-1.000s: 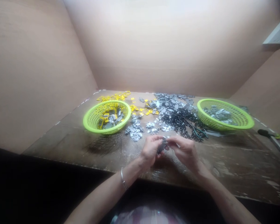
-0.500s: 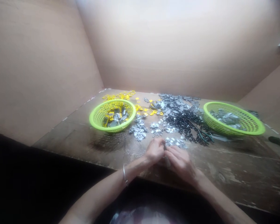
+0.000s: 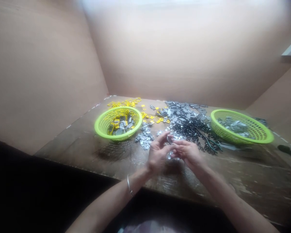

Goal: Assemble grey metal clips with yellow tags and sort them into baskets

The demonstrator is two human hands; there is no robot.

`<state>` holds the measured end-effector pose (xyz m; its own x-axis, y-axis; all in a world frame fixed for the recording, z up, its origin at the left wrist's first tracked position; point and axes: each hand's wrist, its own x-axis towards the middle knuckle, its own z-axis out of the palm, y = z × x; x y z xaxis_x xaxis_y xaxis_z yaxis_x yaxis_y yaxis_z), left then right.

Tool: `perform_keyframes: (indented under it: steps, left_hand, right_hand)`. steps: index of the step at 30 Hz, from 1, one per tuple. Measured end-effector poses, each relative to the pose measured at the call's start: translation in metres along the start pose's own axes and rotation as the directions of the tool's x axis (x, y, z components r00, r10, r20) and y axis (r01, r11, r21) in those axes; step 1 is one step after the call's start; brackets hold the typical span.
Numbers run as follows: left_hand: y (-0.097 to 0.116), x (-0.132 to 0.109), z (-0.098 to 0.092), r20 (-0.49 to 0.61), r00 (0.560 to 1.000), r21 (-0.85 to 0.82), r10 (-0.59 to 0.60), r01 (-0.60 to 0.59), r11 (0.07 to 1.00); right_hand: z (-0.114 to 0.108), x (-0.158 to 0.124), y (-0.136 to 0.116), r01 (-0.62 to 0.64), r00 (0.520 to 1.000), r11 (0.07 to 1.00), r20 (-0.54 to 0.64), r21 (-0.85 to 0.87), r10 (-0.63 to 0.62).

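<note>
Worn wood tabletop (image 3: 235, 173) open in front of hands, wide bare room toward near edge and to right. Small silver metal piece (image 3: 169, 156) between hands, touching right fingertips (image 3: 175, 152); too small to tell which way it points or its long axis. Left hand (image 3: 157, 154) palm up, fingers spread and curled, tips near loose silver pile (image 3: 184, 113). Right hand (image 3: 188, 153) fingers pressed together, reaching piece; pinch cannot be told. Green-handled pliers (image 3: 212, 145) farther right, well apart, beside lime-green plastic basket (image 3: 242, 140).
</note>
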<state>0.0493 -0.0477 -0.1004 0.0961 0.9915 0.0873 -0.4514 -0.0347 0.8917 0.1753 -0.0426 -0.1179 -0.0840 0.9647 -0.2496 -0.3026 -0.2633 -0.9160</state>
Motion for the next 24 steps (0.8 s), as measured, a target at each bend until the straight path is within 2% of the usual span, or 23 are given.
perform_keyframes:
  steps: [2,3,4,5,6,7,8,9,10,11,13,18,20,21,23,24]
  left_hand:
    - [-0.002,0.002,-0.005,-0.117,0.992,-0.046,0.041,-0.047,0.998]
    - [-0.003,0.005,-0.009,-0.154,0.987,-0.056,0.044,-0.053,0.997]
    - [-0.002,0.008,-0.015,-0.168,0.985,-0.067,0.030,-0.042,0.997]
    - [-0.001,0.010,-0.021,-0.156,0.988,-0.080,0.000,-0.013,0.997]
    - [0.001,0.013,-0.028,-0.136,0.990,-0.093,-0.037,0.024,0.995]
    - [0.002,0.015,-0.034,-0.110,0.991,-0.108,-0.077,0.065,0.992]
    - [0.003,0.017,-0.040,-0.092,0.989,-0.122,-0.114,0.102,0.987]
    - [0.003,0.018,-0.044,-0.086,0.986,-0.136,-0.143,0.131,0.982]
    - [0.002,0.018,-0.048,-0.085,0.982,-0.150,-0.168,0.154,0.977]
    - [0.002,0.018,-0.050,-0.088,0.978,-0.163,-0.188,0.173,0.971]
    - [-0.001,0.018,-0.053,-0.092,0.971,-0.187,-0.222,0.202,0.961]
    - [-0.003,0.019,-0.055,-0.114,0.951,-0.239,-0.287,0.255,0.937]
    - [-0.003,0.020,-0.053,-0.096,0.950,-0.261,-0.298,0.265,0.928]
    - [-0.004,0.020,-0.051,-0.074,0.951,-0.269,-0.299,0.269,0.925]
    - [-0.005,0.018,-0.045,-0.012,0.952,-0.278,-0.305,0.290,0.916]
    - [-0.006,0.018,-0.041,0.020,0.951,-0.281,-0.309,0.302,0.911]
  right_hand:
    - [0.006,0.008,0.000,-0.013,0.996,0.995,0.084,-0.097,0.021]
    - [0.009,0.013,-0.001,0.005,0.993,0.979,0.113,-0.203,0.019]
    - [0.011,0.019,-0.004,0.055,0.993,0.938,0.121,-0.342,-0.013]
    - [0.013,0.027,-0.007,0.128,0.989,0.856,0.123,-0.500,-0.076]
    - [0.015,0.036,-0.011,0.218,0.975,0.720,0.121,-0.659,-0.185]
    - [0.016,0.045,-0.014,0.303,0.939,0.533,0.152,-0.790,-0.308]
    - [0.018,0.054,-0.015,0.360,0.897,0.326,0.228,-0.874,-0.379]
    - [0.020,0.064,-0.016,0.390,0.865,0.143,0.309,-0.910,-0.395]
    - [0.022,0.072,-0.016,0.409,0.847,0.000,0.380,-0.912,-0.371]
    - [0.024,0.079,-0.014,0.424,0.841,-0.093,0.429,-0.901,-0.330]
    - [0.027,0.090,-0.010,0.443,0.843,-0.157,0.469,-0.883,-0.263]
    - [0.019,0.090,-0.013,0.437,0.854,-0.103,0.448,-0.894,-0.265]
    - [0.012,0.078,-0.023,0.423,0.866,0.003,0.403,-0.906,-0.296]
    - [0.009,0.071,-0.028,0.420,0.875,0.098,0.374,-0.902,-0.308]
    - [0.002,0.053,-0.035,0.403,0.911,0.518,0.277,-0.754,-0.305]
    - [-0.001,0.044,-0.037,0.394,0.919,0.656,0.250,-0.644,-0.306]
